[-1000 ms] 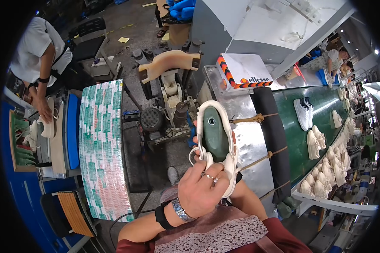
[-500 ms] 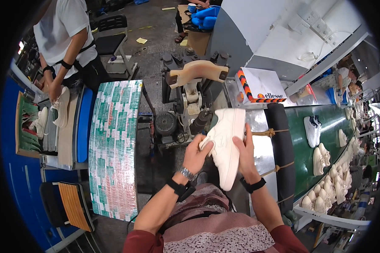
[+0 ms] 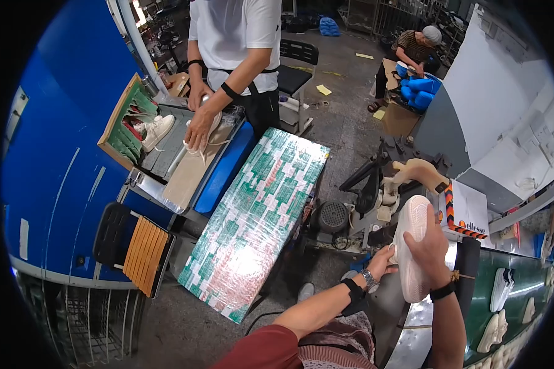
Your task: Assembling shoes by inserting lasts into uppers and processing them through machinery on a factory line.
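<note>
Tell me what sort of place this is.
Most likely a shoe factory floor. Both hands, left hand and right hand, hold a pale shoe sole up beside a machine; more pale shoes ride a green conveyor, and a co-worker handles another shoe at a bench.

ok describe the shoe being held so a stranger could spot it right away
Start at the green conveyor belt on the right and look left of it. There a pale pink sneaker is held sole-outward between the left hand and right hand. The belt's other shoes lie untouched.
</note>
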